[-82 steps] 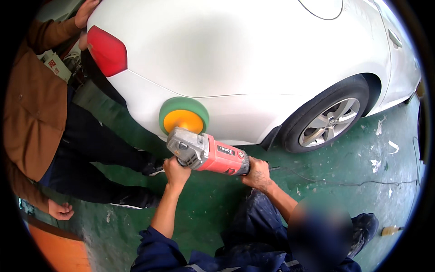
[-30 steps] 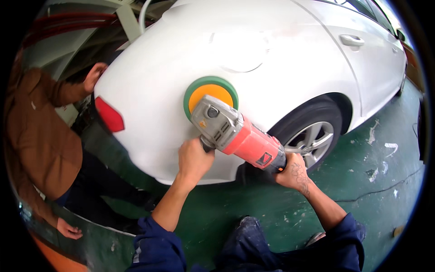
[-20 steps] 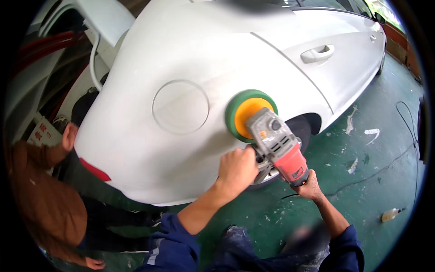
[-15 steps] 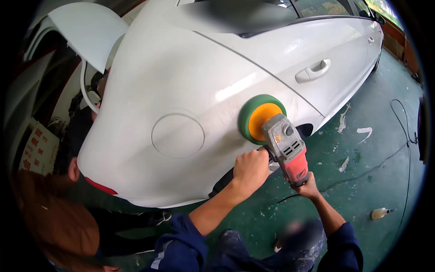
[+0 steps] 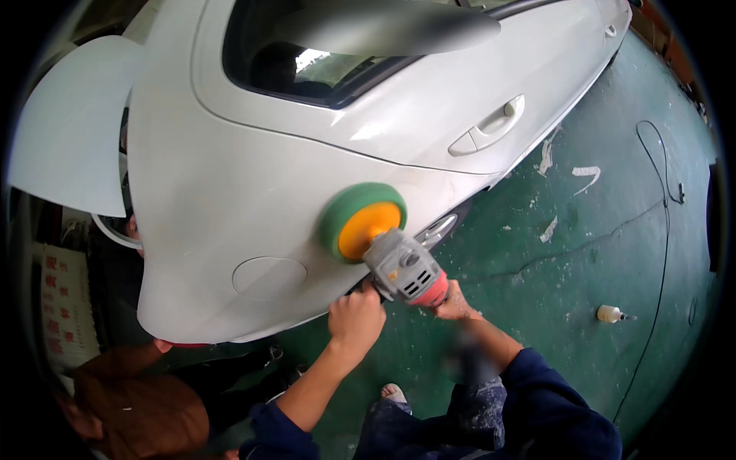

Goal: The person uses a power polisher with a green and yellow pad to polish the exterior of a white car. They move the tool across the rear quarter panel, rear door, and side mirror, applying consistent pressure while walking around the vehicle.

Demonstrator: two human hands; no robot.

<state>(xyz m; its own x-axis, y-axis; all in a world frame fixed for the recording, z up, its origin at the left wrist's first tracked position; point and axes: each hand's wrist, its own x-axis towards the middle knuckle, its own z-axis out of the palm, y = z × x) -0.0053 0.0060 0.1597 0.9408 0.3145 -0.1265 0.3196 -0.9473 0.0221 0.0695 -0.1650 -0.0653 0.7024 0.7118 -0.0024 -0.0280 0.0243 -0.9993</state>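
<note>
Gripping, both hands, one polisher (image 5: 405, 267), held above the floor just forward of the fists.

Left hand (image 5: 357, 318): clenched around the side handle, which the fingers mostly cover.

Right hand (image 5: 454, 303): wrapped about the rear of the red body; trigger and cord joint out of sight behind it.

Pad (image 5: 343, 213), green, with yellow backing (image 5: 369, 228): ahead of the left hand, tilted, against the car's (image 5: 207, 184) white rear side panel. Whether its whole face meets the paint is hard to tell. Position changed: 2.7 seconds ago it stood low on the bumper near the tail lamp; now it is higher, beside the fuel flap (image 5: 270, 277), which lies left of and beyond the left hand.

Wheel (image 5: 438, 228): beyond the right hand, largely hidden. Door handle (image 5: 491, 126): farther beyond the right hand. Rear window (image 5: 307, 65): far ahead of both hands, more in view than half a second ago, partly covered by a blurred patch.

Cord (image 5: 661, 268) and bottle (image 5: 611, 314): on the floor right of the right hand, the bottle lying down.

Co-worker (image 5: 146, 414): left of the left hand, brown sleeve, cut off by the lower edge.
</note>
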